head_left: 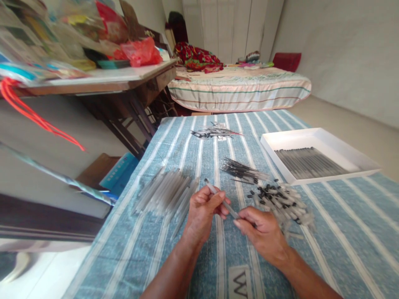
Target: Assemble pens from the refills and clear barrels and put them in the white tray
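A slim, translucent pen (pixel 231 209) is held slantwise between my two hands above the striped cloth. My left hand (pixel 204 207) is closed round its barrel, and a dark end shows past the thumb. At the lower end, the fingers of my right hand (pixel 263 232) pinch the pen; they hide its tip. Left of my hands lies a pile of clear pen barrels (pixel 166 193). Thin dark refills (pixel 243 169) lie beyond my right hand, and beside it is a heap of clear pen caps with black ends (pixel 280 203).
At the right, a white box (pixel 321 135) holds a row of assembled-looking pens (pixel 310 162). More thin pieces (pixel 216 132) lie at the far end of the blue striped tablecloth (pixel 140 249). A cluttered side table (pixel 109 85) stands left, a bed (pixel 240 89) beyond.
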A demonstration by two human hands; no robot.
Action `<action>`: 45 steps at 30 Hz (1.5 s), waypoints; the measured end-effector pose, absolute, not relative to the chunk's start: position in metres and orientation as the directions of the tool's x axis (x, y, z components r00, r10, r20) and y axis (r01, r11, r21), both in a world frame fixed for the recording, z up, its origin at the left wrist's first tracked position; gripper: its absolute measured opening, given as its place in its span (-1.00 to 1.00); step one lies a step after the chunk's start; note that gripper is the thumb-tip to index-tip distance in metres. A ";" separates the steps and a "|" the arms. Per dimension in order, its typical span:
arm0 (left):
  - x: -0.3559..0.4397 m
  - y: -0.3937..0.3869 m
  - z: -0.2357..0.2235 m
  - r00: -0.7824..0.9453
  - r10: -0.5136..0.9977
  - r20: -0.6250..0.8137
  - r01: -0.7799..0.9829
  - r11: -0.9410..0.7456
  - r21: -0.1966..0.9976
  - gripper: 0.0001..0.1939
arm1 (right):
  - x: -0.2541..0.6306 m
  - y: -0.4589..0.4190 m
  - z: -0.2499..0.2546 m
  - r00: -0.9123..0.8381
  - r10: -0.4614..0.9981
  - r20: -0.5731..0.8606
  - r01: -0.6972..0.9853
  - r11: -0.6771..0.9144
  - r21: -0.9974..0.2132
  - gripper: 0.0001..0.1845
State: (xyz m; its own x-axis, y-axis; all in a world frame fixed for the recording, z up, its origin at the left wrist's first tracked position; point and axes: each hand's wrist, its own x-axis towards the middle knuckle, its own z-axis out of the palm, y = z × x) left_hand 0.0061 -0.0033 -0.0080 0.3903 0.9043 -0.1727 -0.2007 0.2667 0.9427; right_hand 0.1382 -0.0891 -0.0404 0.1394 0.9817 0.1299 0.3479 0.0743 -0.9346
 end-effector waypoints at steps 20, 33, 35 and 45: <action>0.015 -0.007 0.001 0.422 0.876 -0.232 -0.057 0.281 0.958 -0.81 | 0.161 -0.073 -0.011 0.048 0.962 0.269 0.674 0.168 -0.720 -0.81; -0.014 0.029 -0.017 0.184 0.981 -0.064 0.419 -0.019 0.908 -0.71 | 0.364 -0.035 -0.008 0.505 0.849 0.154 0.820 -0.415 -0.395 -0.75; -0.021 0.036 -0.022 0.185 0.982 -0.038 0.482 -0.057 0.874 -0.71 | 0.374 -0.032 -0.014 0.509 0.851 0.128 0.819 -0.434 -0.375 -0.76; -0.034 0.049 -0.016 0.071 0.994 0.079 0.561 -0.106 0.821 -0.66 | 0.375 -0.028 -0.021 0.517 0.855 0.039 0.832 -0.492 -0.256 -0.76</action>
State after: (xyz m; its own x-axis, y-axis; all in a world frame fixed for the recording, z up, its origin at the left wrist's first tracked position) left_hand -0.0344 0.0491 -0.0162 0.0708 0.9943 0.0795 0.5614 -0.1056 0.8208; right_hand 0.3747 -0.0277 -0.0215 0.5170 0.8551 0.0387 0.8323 -0.4916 -0.2563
